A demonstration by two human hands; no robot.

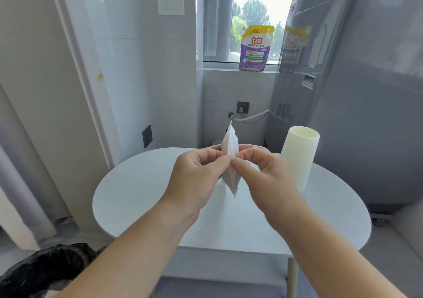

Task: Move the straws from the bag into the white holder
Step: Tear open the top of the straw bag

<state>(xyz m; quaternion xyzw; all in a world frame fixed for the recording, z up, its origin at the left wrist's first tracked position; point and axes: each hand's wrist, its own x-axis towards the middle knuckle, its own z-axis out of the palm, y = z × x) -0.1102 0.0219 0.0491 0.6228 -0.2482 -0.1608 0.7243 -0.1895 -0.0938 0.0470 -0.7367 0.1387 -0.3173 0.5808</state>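
Note:
A slim pale bag of straws [230, 144] is held edge-on above the round white table [142, 194]. My left hand [198, 172] pinches its left side between thumb and fingers. My right hand [263, 172] pinches the right side, thumb against the bag's near edge. The bag's top corner points away from me and its lower tip hangs just above the tabletop. The straws inside do not show clearly. The white holder [298, 158], a tall open cylinder, stands upright on the table to the right of my right hand.
A grey washing machine [354, 92] rises behind the holder on the right. A purple detergent pouch [255, 48] stands on the window sill. A black rubbish bag [45, 272] lies at the lower left, beside the table. A tiled wall with sockets is behind.

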